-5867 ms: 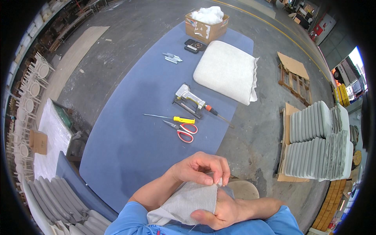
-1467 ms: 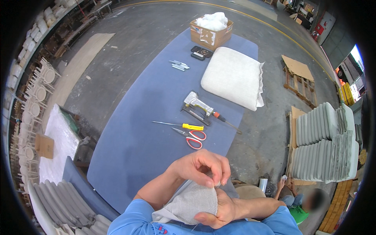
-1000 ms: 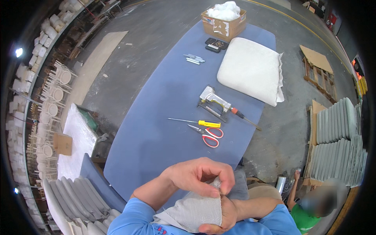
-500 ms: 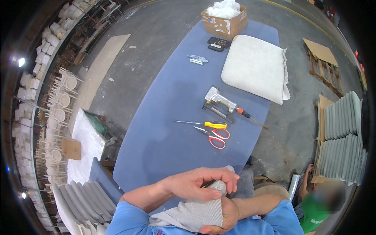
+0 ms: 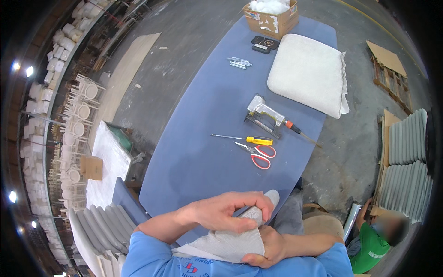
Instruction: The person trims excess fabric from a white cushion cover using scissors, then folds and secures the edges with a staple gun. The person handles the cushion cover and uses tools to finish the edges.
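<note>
Close to my body, a light grey fabric-covered piece (image 5: 226, 244) is held in both hands, its rounded end (image 5: 273, 197) pointing away to the right. My left hand (image 5: 226, 213) grips it from above, thumb and fingers closed round the narrow part. Beneath and to the right, my right hand (image 5: 272, 248) is wrapped round the loose fabric, its thumb lying along the lower edge. The palms hide part of the piece. Beyond them on the blue table (image 5: 184, 175) lie red-handled scissors (image 5: 260, 155), a yellow-handled screwdriver (image 5: 258, 140) and a staple gun (image 5: 266, 114).
A white padded seat (image 5: 307, 74), a carton of white stuffing (image 5: 272, 22), staple strips (image 5: 239, 63) and black items (image 5: 264, 44) lie farther back. Stacked grey cushions stand left (image 5: 99, 226) and right (image 5: 406, 184). A person in green (image 5: 369, 247) is at the lower right.
The view has shifted, so the table's things appear a little higher and farther right. Both hands keep their hold on the fabric piece, whose rounded end now shows more beyond my left fingers.
</note>
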